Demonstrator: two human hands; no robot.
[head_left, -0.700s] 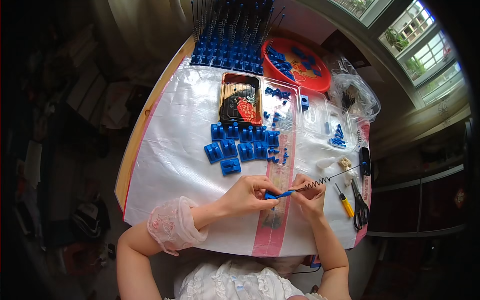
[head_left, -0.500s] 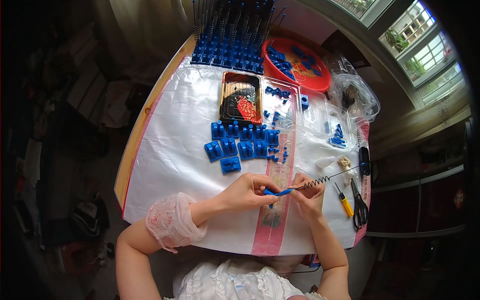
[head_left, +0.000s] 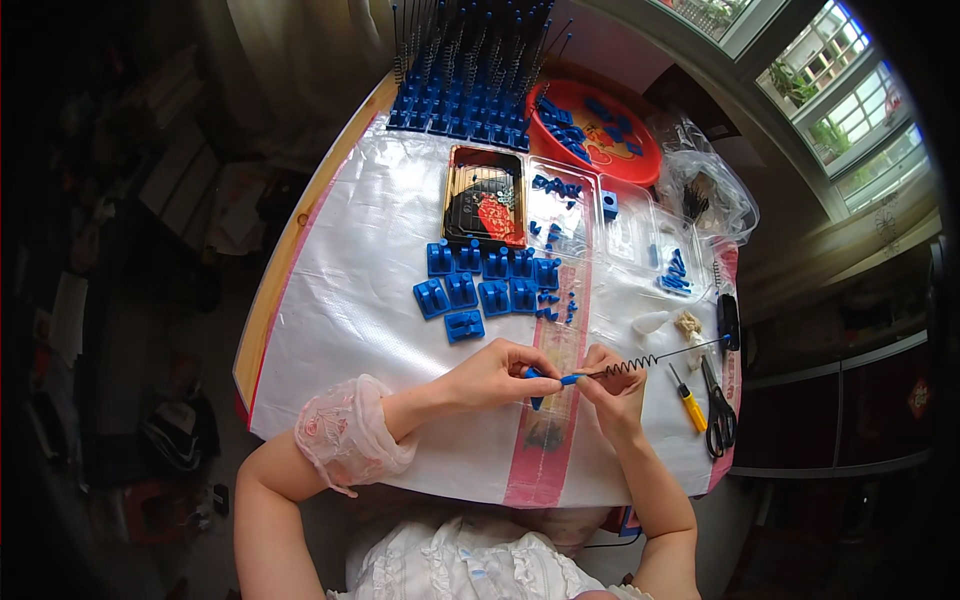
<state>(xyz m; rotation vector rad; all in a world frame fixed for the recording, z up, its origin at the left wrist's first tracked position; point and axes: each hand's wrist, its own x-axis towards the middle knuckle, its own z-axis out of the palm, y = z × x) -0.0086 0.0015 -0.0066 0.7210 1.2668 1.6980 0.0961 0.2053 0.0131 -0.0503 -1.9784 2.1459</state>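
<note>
My left hand [head_left: 505, 372] pinches a small blue plastic piece [head_left: 537, 402], which is largely covered by its fingers. Close beside it, my right hand [head_left: 615, 395] grips the blue end [head_left: 570, 380] of a thin rod with a dark coil spring [head_left: 628, 366] around it. The rod points off to the right and carries a small blue tip [head_left: 726, 341]. Both blue parts meet between my fingertips; whether they are joined is hidden. Beyond my hands, several blue plastic bases [head_left: 494, 297] with upright posts lie in rows.
Many spring-and-rod pieces stand on blue bases [head_left: 460, 122] at the back. A red basin [head_left: 648, 165], a black tray [head_left: 447, 195] and clear trays [head_left: 590, 240] hold or adjoin blue parts. Scissors [head_left: 718, 425] and a yellow-handled screwdriver [head_left: 692, 410] lie at right.
My left hand has turned slightly, tipping its blue piece more downward. My right hand stays nearly in place, with the spring and rod shifted very little.
</note>
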